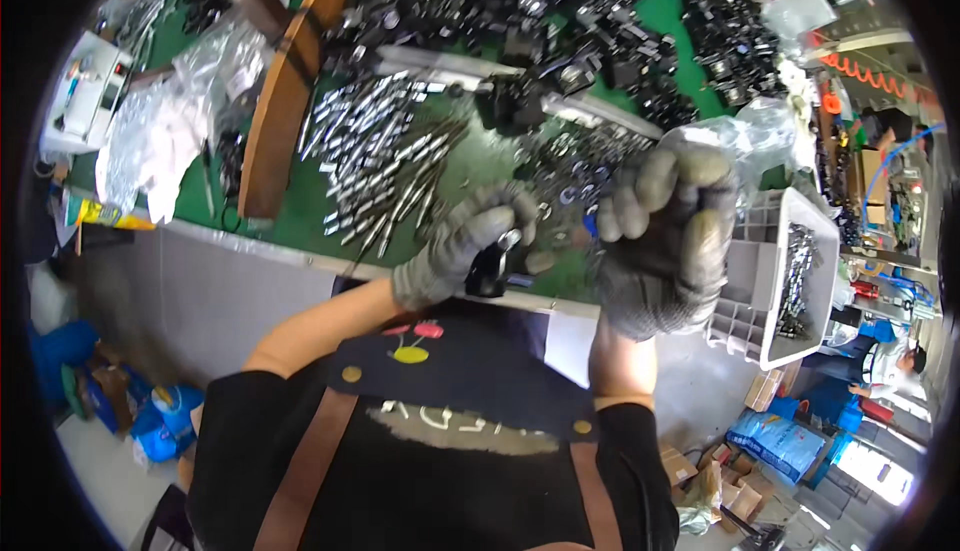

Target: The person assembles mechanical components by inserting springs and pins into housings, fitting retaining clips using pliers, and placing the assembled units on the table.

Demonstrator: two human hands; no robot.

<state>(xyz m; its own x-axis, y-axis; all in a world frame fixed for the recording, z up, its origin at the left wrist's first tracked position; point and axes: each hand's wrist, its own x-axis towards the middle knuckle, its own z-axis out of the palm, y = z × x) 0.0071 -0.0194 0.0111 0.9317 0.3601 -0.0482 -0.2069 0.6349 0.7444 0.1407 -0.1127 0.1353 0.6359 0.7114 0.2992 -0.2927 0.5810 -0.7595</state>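
Both my hands wear grey work gloves over the near edge of a green-topped bench. My left hand [465, 246] is closed on a black part [487, 273] with a shiny metal tip, whose exact kind I cannot tell. Held higher and to the right, my right hand [665, 241] has its fingers curled in; what they hold, if anything, is hidden. Beyond my left hand lies a pile of slim silver metal rods [375, 156]. Small rings and dark fittings [580, 156] are scattered behind my right hand.
A large heap of black parts [500, 1] covers the far bench. An upright wooden board [283, 111] stands left, near clear plastic bags [185, 116]. At right sits a grey crate [755, 276] holding shiny metal pieces. Farther right, a person [885, 366] is in the background.
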